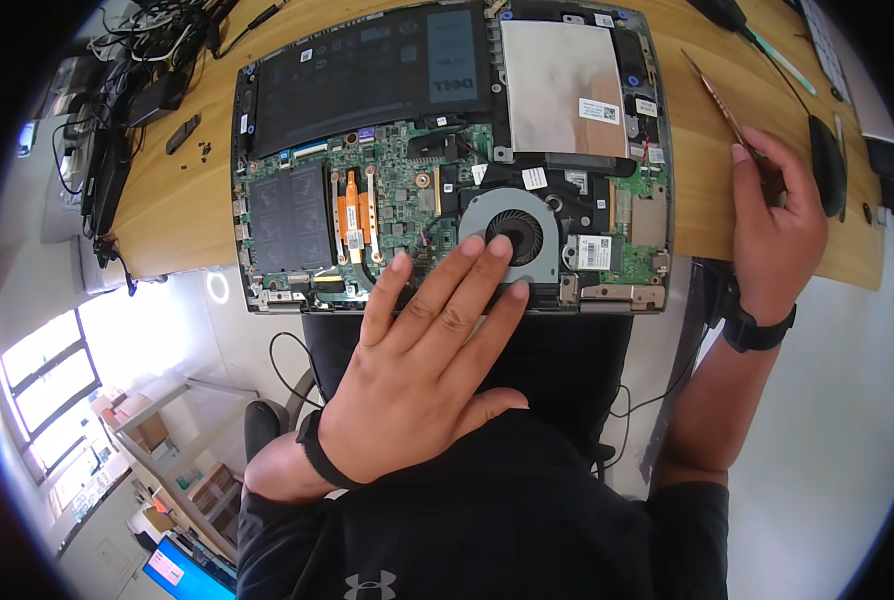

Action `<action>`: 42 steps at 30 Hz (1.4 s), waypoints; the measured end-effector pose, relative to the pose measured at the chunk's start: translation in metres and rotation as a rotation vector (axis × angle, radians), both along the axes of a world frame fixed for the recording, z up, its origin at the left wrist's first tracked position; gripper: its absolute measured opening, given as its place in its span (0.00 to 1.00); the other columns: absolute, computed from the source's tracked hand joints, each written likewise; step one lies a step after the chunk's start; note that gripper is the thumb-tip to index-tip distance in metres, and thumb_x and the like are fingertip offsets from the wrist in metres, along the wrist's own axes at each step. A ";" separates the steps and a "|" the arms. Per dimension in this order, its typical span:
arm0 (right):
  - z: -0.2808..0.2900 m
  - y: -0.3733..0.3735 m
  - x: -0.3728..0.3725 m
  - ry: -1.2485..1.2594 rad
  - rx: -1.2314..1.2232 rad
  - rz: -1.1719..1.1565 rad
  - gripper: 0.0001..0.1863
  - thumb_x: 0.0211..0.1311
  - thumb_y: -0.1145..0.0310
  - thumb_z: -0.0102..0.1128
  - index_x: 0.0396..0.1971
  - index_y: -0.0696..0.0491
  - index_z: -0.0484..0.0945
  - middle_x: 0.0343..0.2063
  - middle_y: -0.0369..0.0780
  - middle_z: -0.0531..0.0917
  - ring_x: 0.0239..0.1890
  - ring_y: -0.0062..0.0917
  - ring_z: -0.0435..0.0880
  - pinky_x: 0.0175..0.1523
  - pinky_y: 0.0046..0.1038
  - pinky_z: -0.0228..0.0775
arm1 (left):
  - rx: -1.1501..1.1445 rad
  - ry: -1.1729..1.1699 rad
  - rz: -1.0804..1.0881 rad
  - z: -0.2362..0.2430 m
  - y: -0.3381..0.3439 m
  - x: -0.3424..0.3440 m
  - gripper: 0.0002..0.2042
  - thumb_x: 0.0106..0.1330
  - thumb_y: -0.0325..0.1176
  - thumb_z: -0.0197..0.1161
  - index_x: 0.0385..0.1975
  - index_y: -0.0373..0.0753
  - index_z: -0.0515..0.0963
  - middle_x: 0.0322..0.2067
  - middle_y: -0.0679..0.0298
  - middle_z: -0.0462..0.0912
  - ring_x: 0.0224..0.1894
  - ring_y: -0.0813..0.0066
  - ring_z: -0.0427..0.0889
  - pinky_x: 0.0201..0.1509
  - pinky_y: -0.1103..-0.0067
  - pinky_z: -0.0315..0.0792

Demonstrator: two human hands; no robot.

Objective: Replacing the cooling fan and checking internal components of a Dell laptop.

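Note:
An opened laptop base (397, 195) lies in front of me with its insides showing. My left hand (422, 350) is open, its outstretched fingertips lying on the round cooling fan (479, 215) near the laptop's close edge. Left of the fan runs a copper heat pipe (354, 215) beside the green circuit board (397, 160). The black battery (367, 75) fills the far left, and a silvery cover plate (552, 85) sits at the far right. Beyond the laptop's right side, my right hand (782, 215) grips a slim screwdriver (719, 100), its thin tip pointing away from me.
Several tiny dark screws (205, 152) and a small black stick (183, 134) lie left of the laptop. Tangled cables (152, 40) crowd the far left. A black mouse (825, 165) and a keyboard (822, 45) are at the right. The wooden table (182, 195) ends near the laptop's close edge.

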State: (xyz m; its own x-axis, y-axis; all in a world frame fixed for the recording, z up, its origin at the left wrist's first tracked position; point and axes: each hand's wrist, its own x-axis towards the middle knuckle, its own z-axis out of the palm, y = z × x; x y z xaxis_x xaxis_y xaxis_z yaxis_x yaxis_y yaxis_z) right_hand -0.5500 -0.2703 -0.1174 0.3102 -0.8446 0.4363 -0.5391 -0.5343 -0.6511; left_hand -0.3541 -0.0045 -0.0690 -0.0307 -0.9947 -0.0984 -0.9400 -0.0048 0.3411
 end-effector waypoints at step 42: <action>-0.003 -0.001 0.001 0.039 -0.002 -0.051 0.09 0.67 0.72 0.74 0.45 0.56 0.90 0.33 0.30 0.87 0.32 0.12 0.77 0.40 0.18 0.71 | -0.193 2.361 -0.585 0.022 0.014 0.016 0.12 0.70 0.32 0.71 0.48 0.32 0.88 0.22 0.63 0.79 0.18 0.74 0.77 0.22 0.77 0.62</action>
State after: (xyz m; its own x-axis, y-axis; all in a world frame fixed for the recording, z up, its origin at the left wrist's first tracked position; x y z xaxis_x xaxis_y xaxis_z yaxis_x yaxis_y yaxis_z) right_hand -0.5495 -0.2714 -0.1199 0.2832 -0.8590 0.4265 -0.5906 -0.5066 -0.6282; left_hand -0.3378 0.0092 -0.0474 -0.0610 -0.8388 0.5410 0.9320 0.1461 0.3316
